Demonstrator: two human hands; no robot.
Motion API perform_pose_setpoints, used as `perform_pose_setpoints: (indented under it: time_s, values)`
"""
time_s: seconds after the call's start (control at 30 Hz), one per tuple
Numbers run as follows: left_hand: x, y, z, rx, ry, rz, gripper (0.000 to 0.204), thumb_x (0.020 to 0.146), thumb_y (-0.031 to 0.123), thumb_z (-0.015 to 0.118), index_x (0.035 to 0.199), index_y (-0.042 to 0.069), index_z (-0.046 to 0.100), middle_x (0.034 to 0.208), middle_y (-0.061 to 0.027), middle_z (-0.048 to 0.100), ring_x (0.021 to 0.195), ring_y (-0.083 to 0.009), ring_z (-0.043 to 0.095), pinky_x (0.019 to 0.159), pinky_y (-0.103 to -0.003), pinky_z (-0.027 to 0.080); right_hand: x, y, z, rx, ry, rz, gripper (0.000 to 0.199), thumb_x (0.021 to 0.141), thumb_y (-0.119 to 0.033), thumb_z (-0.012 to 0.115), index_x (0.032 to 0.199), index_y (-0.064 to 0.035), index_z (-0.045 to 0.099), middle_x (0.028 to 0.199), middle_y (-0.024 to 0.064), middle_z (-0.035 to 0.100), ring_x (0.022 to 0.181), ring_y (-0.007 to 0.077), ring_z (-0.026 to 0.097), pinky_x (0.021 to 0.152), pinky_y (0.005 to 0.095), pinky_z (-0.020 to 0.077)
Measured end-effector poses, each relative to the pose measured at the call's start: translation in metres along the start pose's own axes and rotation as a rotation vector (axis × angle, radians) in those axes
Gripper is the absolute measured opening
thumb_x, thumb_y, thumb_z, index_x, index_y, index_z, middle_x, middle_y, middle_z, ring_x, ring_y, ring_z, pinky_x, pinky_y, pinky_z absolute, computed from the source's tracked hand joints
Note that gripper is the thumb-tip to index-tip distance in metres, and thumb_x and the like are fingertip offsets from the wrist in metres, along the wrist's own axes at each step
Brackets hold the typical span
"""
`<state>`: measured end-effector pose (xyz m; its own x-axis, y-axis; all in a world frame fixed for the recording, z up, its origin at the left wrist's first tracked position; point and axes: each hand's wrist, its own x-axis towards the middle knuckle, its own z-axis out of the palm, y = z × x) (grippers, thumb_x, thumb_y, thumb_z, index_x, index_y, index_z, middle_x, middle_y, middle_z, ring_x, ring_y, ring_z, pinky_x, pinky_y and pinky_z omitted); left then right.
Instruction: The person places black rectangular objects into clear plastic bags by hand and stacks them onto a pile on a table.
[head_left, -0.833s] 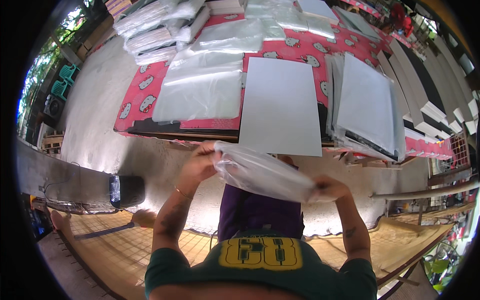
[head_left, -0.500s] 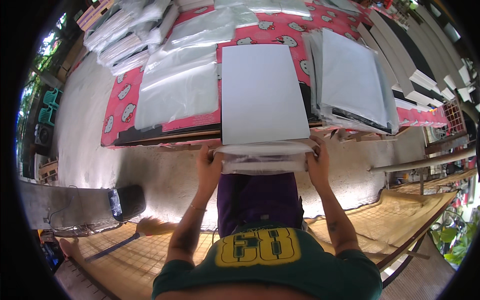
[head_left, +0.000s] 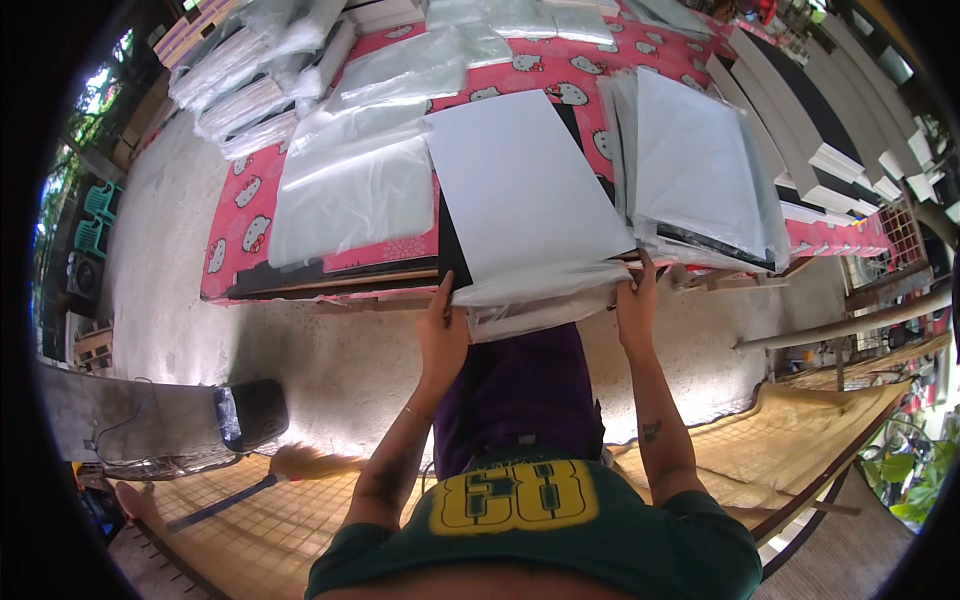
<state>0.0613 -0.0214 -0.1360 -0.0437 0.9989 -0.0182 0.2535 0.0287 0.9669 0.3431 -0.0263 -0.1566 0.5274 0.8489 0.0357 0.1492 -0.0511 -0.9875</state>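
A white sheet [head_left: 525,190] lies slanted at the front of the table, its far end turned to the left. At its near end, a clear plastic sleeve [head_left: 545,302] hangs loosely over the table edge. My left hand [head_left: 442,325] pinches the left corner of the sleeve, and my right hand [head_left: 637,305] pinches its right corner. Black board [head_left: 452,255] shows along the sheet's left side, close to my left fingertips. To the right sits a stack of white sheets in clear sleeves [head_left: 700,165]; to the left are flat clear plastic sleeves [head_left: 355,195].
The table has a pink patterned cover [head_left: 245,215]. Bundles in plastic [head_left: 245,90] are piled at far left, and long stacks of black and white boards [head_left: 800,110] stand at far right. A broom [head_left: 300,462] lies behind me on the left, near a dark box [head_left: 252,410].
The white sheet has swung, far end to the left and near end to the right, uncovering black board on its left. My left hand has moved right; my right hand has shifted slightly forward.
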Motion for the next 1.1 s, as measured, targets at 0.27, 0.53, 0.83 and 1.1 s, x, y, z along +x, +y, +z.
perform_pose_setpoints:
  time_s: [0.27, 0.53, 0.83, 1.1]
  values:
    - [-0.001, -0.007, 0.01, -0.163, 0.023, -0.014, 0.044, 0.087, 0.0, 0.049, 0.131, 0.002, 0.051, 0.083, -0.0054, 0.059, 0.065, -0.0063, 0.048, 0.059, -0.023, 0.043, 0.005, 0.006, -0.001, 0.026, 0.021, -0.081, 0.04, 0.086, -0.002, 0.052, 0.126, -0.0029, 0.048, 0.096, 0.0099, 0.059, 0.071, 0.012, 0.056, 0.054, 0.0243, 0.0478]
    - [-0.038, -0.042, -0.031, -0.397, 0.0, -0.018, 0.024, 0.081, -0.003, 0.059, 0.106, 0.0, 0.059, 0.096, -0.0076, 0.062, 0.08, -0.0089, 0.057, 0.074, -0.024, 0.046, -0.053, 0.017, -0.049, -0.084, -0.168, -0.057, 0.023, 0.084, -0.002, 0.061, 0.105, -0.0038, 0.053, 0.082, 0.007, 0.06, 0.064, 0.0119, 0.057, 0.056, 0.0237, 0.0482]
    - [0.007, 0.135, -0.103, -1.284, -0.359, 0.136, 0.044, 0.087, 0.021, 0.06, 0.127, 0.005, 0.05, 0.117, -0.0162, 0.058, 0.11, -0.0339, 0.055, 0.097, -0.048, 0.042, -0.008, -0.177, -0.061, 0.737, -0.563, -0.117, 0.071, 0.082, -0.014, 0.066, 0.143, -0.0047, 0.031, 0.109, 0.0089, 0.064, 0.099, 0.0214, 0.062, 0.086, 0.0362, 0.0494]
    - [0.148, 0.1, -0.062, -1.419, -0.302, 0.051, 0.021, 0.093, 0.013, 0.056, 0.112, 0.005, 0.057, 0.101, -0.0086, 0.066, 0.098, -0.0211, 0.062, 0.09, -0.04, 0.05, 0.11, -0.133, 0.022, 1.085, -0.55, 0.214, 0.028, 0.095, -0.023, 0.054, 0.119, -0.0083, 0.055, 0.109, 0.0053, 0.064, 0.103, 0.0199, 0.06, 0.093, 0.0409, 0.0456]
